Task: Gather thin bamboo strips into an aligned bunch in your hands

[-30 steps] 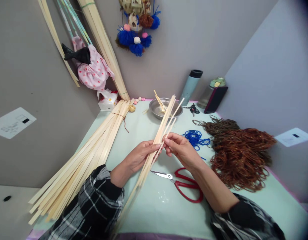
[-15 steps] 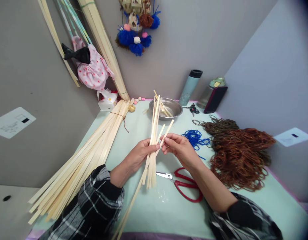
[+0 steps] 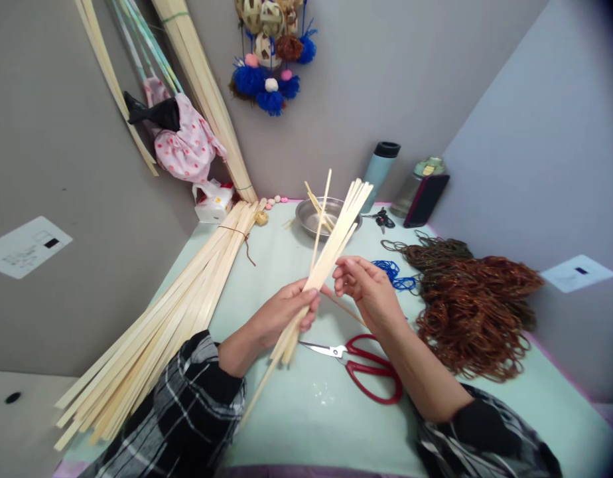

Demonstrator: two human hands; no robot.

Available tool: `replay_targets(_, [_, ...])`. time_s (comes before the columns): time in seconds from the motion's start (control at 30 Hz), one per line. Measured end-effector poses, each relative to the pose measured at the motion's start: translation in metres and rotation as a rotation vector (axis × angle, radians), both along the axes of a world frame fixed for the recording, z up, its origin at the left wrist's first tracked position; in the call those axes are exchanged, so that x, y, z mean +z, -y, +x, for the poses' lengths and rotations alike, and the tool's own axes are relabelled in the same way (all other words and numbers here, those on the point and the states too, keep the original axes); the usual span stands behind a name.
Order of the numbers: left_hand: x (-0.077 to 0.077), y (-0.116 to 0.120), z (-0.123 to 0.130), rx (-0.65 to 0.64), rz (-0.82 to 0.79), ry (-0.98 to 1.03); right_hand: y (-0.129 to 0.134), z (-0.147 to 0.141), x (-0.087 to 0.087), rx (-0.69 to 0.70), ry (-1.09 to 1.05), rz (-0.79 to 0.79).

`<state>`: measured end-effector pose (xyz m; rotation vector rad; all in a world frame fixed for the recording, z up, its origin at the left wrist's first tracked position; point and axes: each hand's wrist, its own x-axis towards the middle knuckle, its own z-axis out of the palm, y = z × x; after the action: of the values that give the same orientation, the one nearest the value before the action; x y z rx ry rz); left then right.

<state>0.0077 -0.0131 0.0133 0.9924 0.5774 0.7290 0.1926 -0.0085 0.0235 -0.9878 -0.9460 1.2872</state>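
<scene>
My left hand [image 3: 289,309] is closed around a bundle of thin, pale wooden or bamboo strips [image 3: 334,249], which fans upward and leans right. One narrow strip stands apart on its left side, and a long one trails down toward the table's front edge. Beside the bundle, my right hand [image 3: 369,289] has loosely curled fingers with no strip visible in them. A thin strip crosses behind it, pointing down and right. Scissors [image 3: 339,351] with red handles lie below the hands on the green table cover.
A metal bowl [image 3: 305,227] holding a few strips sits behind the bundle. Long strips [image 3: 187,305], tied with brown cord, lie on the left. Blue cord [image 3: 403,283] and heaps of brown cord [image 3: 476,305] are on the right. A blue tumbler [image 3: 379,174] stands at the back.
The bundle in my left hand has tilted right and its strips have drawn closer together. My right hand has come off the strip it pinched and its fingers have loosened.
</scene>
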Motion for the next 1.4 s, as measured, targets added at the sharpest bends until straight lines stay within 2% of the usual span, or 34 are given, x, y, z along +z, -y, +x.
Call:
replay_targets(0.07, [0.013, -0.001, -0.003, 0.155, 0.001, 0.044, 0.0, 0.0, 0.0, 0.0, -0.007, -0.001])
replay_targets(0.17, [0.045, 0.003, -0.014, 0.369, 0.102, 0.14, -0.001, 0.001, 0.0, 0.002, -0.015, 0.007])
replay_targets(0.27, [0.084, 0.013, -0.029, 0.576, 0.294, 0.193, 0.0, 0.001, 0.002, 0.004, -0.019, 0.019])
replay_targets(0.4, [0.135, 0.027, -0.042, 0.767, 0.633, 0.28, 0.002, 0.002, 0.007, -0.002, -0.022, 0.021])
replay_targets(0.47, [0.151, 0.028, -0.043, 0.858, 0.737, 0.3, 0.002, 0.003, 0.009, -0.008, -0.026, 0.021])
replay_targets(0.5, [0.154, 0.027, -0.042, 0.884, 0.77, 0.3, 0.002, 0.004, 0.009, -0.012, -0.03, 0.02])
replay_targets(0.53, [0.152, 0.024, -0.04, 0.885, 0.776, 0.277, 0.002, 0.004, 0.01, -0.017, -0.033, 0.019])
replay_targets(0.6, [0.135, 0.014, -0.035, 0.818, 0.795, 0.237, 0.002, 0.005, 0.01, -0.021, -0.037, 0.019])
replay_targets(0.73, [0.07, -0.009, -0.025, 0.711, 0.591, -0.131, 0.002, 0.006, 0.01, -0.006, -0.035, 0.02])
replay_targets(0.8, [0.048, -0.018, -0.023, 0.655, 0.511, -0.273, 0.002, 0.006, 0.01, 0.005, -0.027, 0.014])
replay_targets(0.87, [0.046, -0.023, -0.023, 0.642, 0.437, -0.278, 0.002, 0.006, 0.01, 0.014, -0.022, 0.006])
replay_targets(0.93, [0.064, -0.026, -0.027, 0.684, 0.394, -0.142, 0.003, 0.006, 0.011, 0.023, -0.024, 0.004])
replay_targets(1.03, [0.098, -0.027, -0.03, 0.63, 0.49, -0.066, 0.003, 0.007, 0.012, 0.033, -0.028, 0.005])
replay_targets(1.1, [0.103, -0.027, -0.028, 0.576, 0.486, -0.098, 0.004, 0.007, 0.013, 0.036, -0.031, 0.004])
replay_targets(1.17, [0.089, -0.027, -0.024, 0.561, 0.462, -0.163, 0.005, 0.006, 0.014, 0.043, -0.035, 0.004])
replay_targets(1.27, [0.048, -0.025, -0.018, 0.624, 0.416, -0.301, 0.005, 0.006, 0.015, 0.049, -0.039, 0.013])
replay_targets(1.33, [0.025, -0.023, -0.016, 0.594, 0.376, -0.382, 0.006, 0.006, 0.015, 0.053, -0.033, 0.015])
replay_targets(1.4, [0.012, -0.021, -0.016, 0.588, 0.345, -0.415, 0.006, 0.006, 0.013, 0.059, -0.026, 0.013])
